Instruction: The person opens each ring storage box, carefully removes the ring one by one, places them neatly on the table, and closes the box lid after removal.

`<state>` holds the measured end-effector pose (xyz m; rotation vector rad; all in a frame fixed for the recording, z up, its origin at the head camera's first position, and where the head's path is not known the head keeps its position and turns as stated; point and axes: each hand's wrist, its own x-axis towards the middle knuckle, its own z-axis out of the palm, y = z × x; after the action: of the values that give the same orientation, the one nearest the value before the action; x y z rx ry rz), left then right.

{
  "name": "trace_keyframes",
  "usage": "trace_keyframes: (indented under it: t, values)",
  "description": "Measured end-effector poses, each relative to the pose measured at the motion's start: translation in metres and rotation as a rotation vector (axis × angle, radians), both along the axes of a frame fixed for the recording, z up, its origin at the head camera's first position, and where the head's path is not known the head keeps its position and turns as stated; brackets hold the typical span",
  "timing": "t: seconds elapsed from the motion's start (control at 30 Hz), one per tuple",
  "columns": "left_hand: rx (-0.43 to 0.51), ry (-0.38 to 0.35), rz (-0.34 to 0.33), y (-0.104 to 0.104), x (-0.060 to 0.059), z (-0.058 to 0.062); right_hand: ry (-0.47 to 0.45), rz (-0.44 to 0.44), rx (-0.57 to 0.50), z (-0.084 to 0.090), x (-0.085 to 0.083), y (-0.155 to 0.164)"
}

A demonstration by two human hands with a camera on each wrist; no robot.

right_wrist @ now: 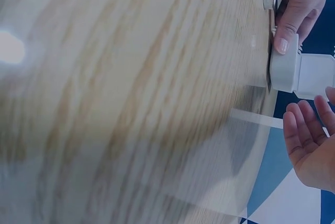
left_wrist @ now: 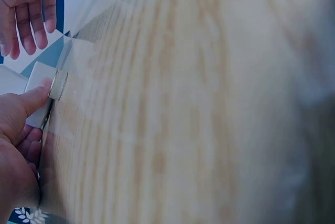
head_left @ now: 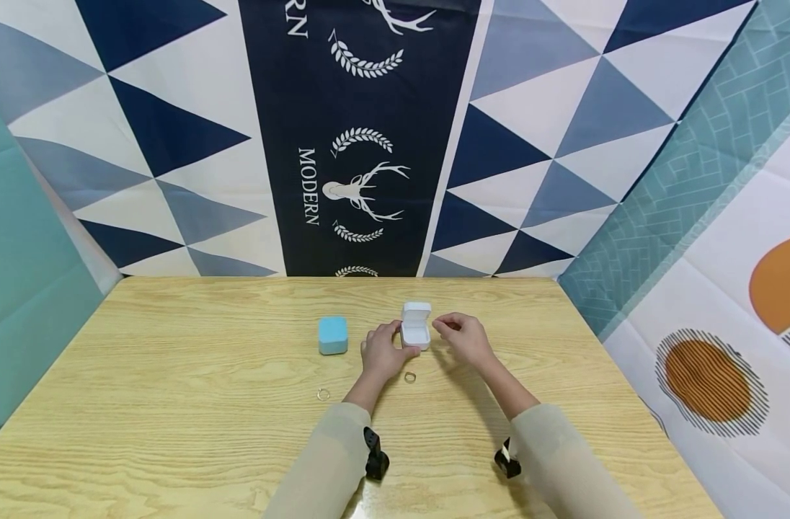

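A small white ring box (head_left: 416, 334) stands on the table with its lid raised, its pale interior facing the head camera. My left hand (head_left: 383, 352) grips it from the left, the thumb (right_wrist: 283, 45) pressed on its front. Just right of the box, my right hand (head_left: 463, 337) is lifted with loosely bent fingers (left_wrist: 36, 22); nothing shows in it. On the table in front of the box, near the left thumb, is a gold-coloured ring (head_left: 411, 377). A thinner ring (head_left: 323, 394) lies farther left.
A light blue box (head_left: 333, 335) stands left of my left hand. Patterned cloth (head_left: 356, 202) hangs behind the wooden table (head_left: 194, 404), with more cloth at both sides. Black wrist cameras (head_left: 375, 455) sit at both sleeves.
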<state>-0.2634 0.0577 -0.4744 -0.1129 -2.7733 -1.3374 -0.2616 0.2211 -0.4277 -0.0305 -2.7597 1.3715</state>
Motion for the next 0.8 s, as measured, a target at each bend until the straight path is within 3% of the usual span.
trace_keyframes:
  t: [0.33, 0.8]
  values:
    - [-0.007, -0.004, 0.002, 0.001, 0.001, 0.001, -0.061, -0.034, -0.104, 0.003, -0.006, -0.003]
    - [-0.015, -0.006, 0.001, 0.001, 0.001, 0.001, -0.060, -0.060, -0.236, 0.008, -0.012, -0.009]
